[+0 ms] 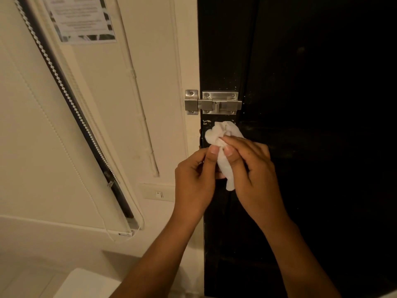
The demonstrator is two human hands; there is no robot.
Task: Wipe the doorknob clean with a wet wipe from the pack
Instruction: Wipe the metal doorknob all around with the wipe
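White wet wipe (223, 147) pinched between left hand (194, 179) and right hand (255, 168), bunched against the dark door (300, 82); doorknob hidden behind it.

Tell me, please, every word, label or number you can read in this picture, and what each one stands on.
No text here can be read.
Printed notice taped on the wall: several lines of print, too blurred to read.
Bottom rail of the blind: a small dark label, too small to read.
Wall switch: a small mark, not legible.
Wet wipe, sliding bolt and door: no writing visible.
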